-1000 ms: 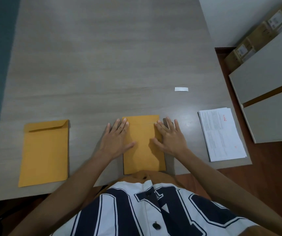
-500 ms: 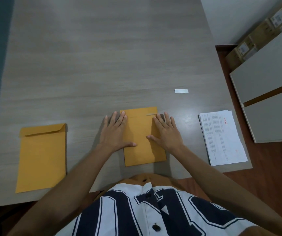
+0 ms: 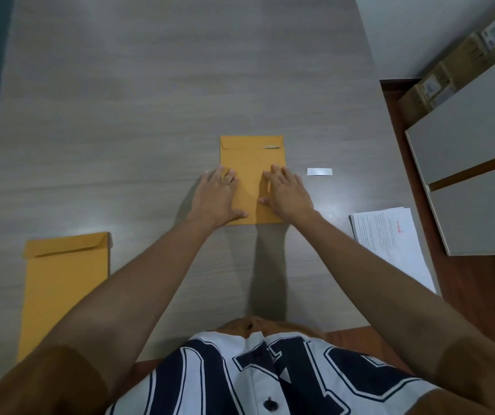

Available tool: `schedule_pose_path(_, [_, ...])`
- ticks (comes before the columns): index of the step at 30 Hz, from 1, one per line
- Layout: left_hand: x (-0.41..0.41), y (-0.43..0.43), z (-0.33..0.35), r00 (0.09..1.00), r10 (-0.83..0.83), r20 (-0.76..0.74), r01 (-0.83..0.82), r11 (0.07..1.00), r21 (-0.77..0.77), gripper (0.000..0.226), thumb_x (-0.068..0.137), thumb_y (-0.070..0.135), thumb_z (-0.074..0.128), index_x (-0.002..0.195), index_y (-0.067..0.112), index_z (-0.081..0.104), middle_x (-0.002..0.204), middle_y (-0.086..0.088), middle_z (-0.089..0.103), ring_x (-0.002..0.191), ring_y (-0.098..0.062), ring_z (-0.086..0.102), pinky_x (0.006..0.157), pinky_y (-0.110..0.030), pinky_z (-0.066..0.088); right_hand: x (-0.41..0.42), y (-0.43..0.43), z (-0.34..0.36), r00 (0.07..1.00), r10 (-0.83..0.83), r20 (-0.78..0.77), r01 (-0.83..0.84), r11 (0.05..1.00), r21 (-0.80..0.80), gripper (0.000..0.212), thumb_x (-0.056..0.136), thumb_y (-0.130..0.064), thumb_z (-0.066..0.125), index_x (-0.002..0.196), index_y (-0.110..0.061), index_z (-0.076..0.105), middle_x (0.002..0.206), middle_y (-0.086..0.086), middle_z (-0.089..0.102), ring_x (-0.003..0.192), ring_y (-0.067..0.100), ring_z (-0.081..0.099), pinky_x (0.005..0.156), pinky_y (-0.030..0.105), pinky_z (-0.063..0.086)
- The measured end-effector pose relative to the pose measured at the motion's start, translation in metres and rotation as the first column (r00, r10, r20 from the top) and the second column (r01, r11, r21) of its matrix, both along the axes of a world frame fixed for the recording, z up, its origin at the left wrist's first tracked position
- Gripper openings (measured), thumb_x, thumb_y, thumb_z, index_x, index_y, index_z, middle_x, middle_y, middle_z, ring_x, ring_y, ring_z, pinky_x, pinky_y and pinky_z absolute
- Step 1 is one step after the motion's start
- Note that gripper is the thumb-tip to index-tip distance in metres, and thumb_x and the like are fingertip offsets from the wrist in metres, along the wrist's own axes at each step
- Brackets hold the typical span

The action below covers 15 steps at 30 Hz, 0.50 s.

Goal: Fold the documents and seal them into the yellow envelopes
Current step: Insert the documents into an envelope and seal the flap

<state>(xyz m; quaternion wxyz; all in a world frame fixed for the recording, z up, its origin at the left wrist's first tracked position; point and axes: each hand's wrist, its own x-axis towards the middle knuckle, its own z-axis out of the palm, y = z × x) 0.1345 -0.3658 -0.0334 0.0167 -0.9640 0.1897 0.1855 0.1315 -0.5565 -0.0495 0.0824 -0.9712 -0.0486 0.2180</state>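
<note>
**Partly done: one envelope pressed flat, another waiting, papers unfolded**

Seen from the head camera, a person in a navy-and-white jersey [image 3: 270, 375] leans over a grey wood-grain tabletop [image 3: 150, 100] with both arms stretched forward. The left hand [image 3: 216, 194] and the right hand [image 3: 288, 193] lie flat on the lower half of the centre yellow envelope [image 3: 250, 163], with fingers straight and spread. They press down on it and grasp nothing. The envelope sits upright in the middle of the tabletop with its flap turned down at the far end. A thin pale sliver shows under the flap's right edge, so the seal may not be complete there.

Just beside the right hand lies a white paper strip [image 3: 319, 171], probably the liner peeled from an adhesive flap. That suggests this envelope is filled and all but closed, though its contents cannot be seen.

A good deal appears to be left. The second yellow envelope [image 3: 63, 289] lies well apart at the near left edge. Its flap is down, but whether it is stuck cannot be told. At the near right edge the stack of printed documents [image 3: 390, 238] rests flat and unfolded, with several sheets waiting. Past the tabletop's right side stand a white cabinet [image 3: 473, 175] and cardboard boxes [image 3: 450, 70].
</note>
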Motion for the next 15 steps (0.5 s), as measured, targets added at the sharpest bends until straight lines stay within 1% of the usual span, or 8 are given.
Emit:
schedule_pose_path(2, [0.002,-0.002,-0.001,1.0,0.02,0.011,-0.02,1.0,-0.007,0.094,0.08,0.072,0.057,0.152,0.018,0.029,0.163,0.001,0.019,0.151,-0.024,0.009,0.121,-0.046,0.013,0.019,-0.002,0.001,1.0,0.001,0.004,-0.001,0.999,-0.035,0.069,0.097,-0.047,0.048,0.154,-0.023,0.017,0.164,0.002,0.007,0.15,0.027,0.003,0.121,0.046,0.007])
schedule_pose_path(5, [0.009,-0.004,-0.001,0.998,0.046,0.047,-0.046,0.999,-0.003,0.084,0.085,0.064,0.058,0.15,0.017,0.034,0.161,0.0,0.023,0.15,-0.023,0.014,0.12,-0.045,0.015,0.04,-0.003,0.003,1.0,-0.01,0.019,0.011,0.996,-0.085,0.067,0.097,-0.045,0.048,0.153,-0.022,0.019,0.163,0.005,0.01,0.148,0.032,0.006,0.12,0.048,0.01])
schedule_pose_path(8, [0.011,-0.006,-0.004,0.996,0.074,0.055,-0.074,0.997,-0.004,0.079,0.087,0.06,0.06,0.148,0.015,0.036,0.16,0.0,0.026,0.148,-0.023,0.017,0.119,-0.045,0.018,0.049,-0.001,0.005,1.0,-0.005,0.001,0.005,0.993,-0.116,0.066,0.099,-0.042,0.048,0.153,-0.02,0.019,0.163,0.006,0.009,0.149,0.034,0.005,0.12,0.049,0.01])
schedule_pose_path(11, [0.011,-0.007,-0.005,0.994,0.094,0.05,-0.093,0.996,-0.015,0.081,0.086,0.059,0.061,0.149,0.014,0.035,0.16,-0.001,0.026,0.148,-0.023,0.018,0.119,-0.044,0.02,0.049,0.002,0.008,1.0,-0.014,-0.005,0.013,0.992,-0.129,0.065,0.099,-0.04,0.049,0.153,-0.019,0.019,0.163,0.006,0.01,0.149,0.035,0.004,0.12,0.049,0.01])
schedule_pose_path(15, [0.0,-0.003,-0.004,0.988,0.146,0.048,-0.142,0.987,-0.073,0.089,0.084,0.063,0.061,0.151,0.013,0.03,0.161,-0.003,0.023,0.149,-0.022,0.016,0.12,-0.043,0.017,0.038,0.013,0.012,0.998,-0.008,0.065,0.014,0.996,-0.091,0.058,0.101,-0.035,0.047,0.152,-0.017,0.026,0.161,0.009,0.018,0.149,0.033,0.006,0.12,0.048,0.012])
